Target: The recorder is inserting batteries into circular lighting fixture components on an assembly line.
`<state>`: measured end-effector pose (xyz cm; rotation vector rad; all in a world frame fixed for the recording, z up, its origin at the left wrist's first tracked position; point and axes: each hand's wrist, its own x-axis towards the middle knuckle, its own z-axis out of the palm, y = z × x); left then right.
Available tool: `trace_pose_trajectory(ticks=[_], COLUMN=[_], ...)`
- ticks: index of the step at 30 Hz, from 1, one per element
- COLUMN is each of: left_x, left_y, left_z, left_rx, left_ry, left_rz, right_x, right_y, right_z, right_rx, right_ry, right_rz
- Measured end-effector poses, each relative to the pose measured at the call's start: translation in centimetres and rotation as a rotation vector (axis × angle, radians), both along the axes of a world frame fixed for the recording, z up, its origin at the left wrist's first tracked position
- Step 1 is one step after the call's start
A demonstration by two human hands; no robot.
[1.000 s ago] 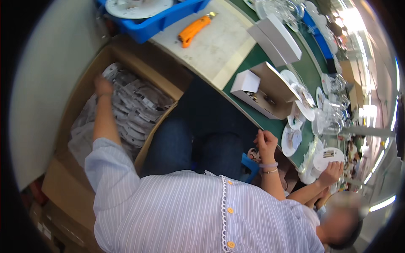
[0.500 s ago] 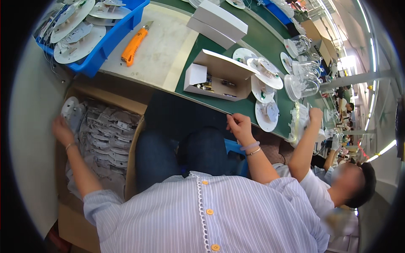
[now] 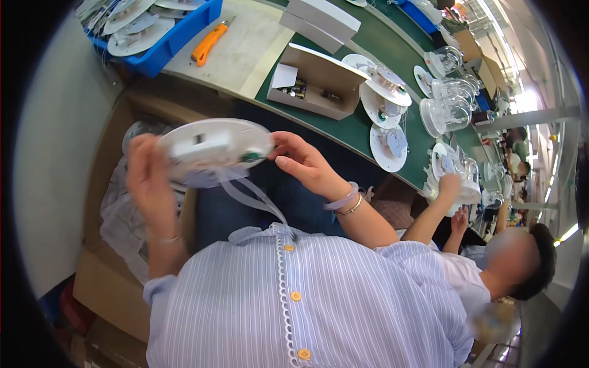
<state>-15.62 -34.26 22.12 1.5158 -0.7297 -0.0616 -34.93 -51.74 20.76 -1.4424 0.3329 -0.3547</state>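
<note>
Out in front of the blue-and-white striped shirt (image 3: pixel 227 300): a white round disc (image 3: pixel 236 132), raised and tilted. Left hand (image 3: pixel 149 181) has its grip closed on the disc's left edge; both blur there. Right hand (image 3: pixel 311 168) is at the opposite rim, fingertips at the edge, thumb lower; cannot tell whether this grip pinches or only touches. Small green component (image 3: pixel 250 157) on the disc, close to the right hand. Pale slender leads (image 3: pixel 238 192) droop from the disc toward the shirt front. Right wrist wears a pale lavender bangle (image 3: pixel 345 200) and a thin metal bracelet (image 3: pixel 351 209).

Left of the lap, an open brown cardboard box (image 3: pixel 113 293) with crumpled translucent plastic bags (image 3: pixel 119 214) inside. Beyond, a desk (image 3: pixel 257 43), part pale, part green. Pale part: blue plastic crate (image 3: pixel 165 55) piled with flat white plates (image 3: pixel 141 40); orange-handled cutter (image 3: pixel 209 44) lying near it. Green part: open white carton (image 3: pixel 331 67) holding small metallic parts (image 3: pixel 299 89), a long white box (image 3: pixel 322 21) behind, loose round white plates (image 3: pixel 388 150) to the right, clear dome covers (image 3: pixel 445 116) farther off. Far right, a co-worker's hand (image 3: pixel 450 186) near the domes.
</note>
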Motion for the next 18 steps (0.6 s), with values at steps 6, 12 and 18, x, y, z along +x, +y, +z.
trace_pose_trajectory(ticks=[6,12,18], left_x=[-3.9,-6.2,-7.9], left_y=[-5.6,-6.5,-4.3], left_z=[-3.4,-5.4,-4.6], left_rx=[-0.361,-0.108,0.318], left_ry=[0.796,1.067,-0.565], left_rz=[-0.347,-0.478,-0.530], right_x=[-2.9,-5.0,-5.6], right_y=[-0.4,-1.8,-3.3], right_z=[0.3,0.8,0.6], right_rx=[0.084,0.151,0.207], right_ry=[-0.015,0.073,0.288], right_rz=[-0.167,-0.359,-0.266])
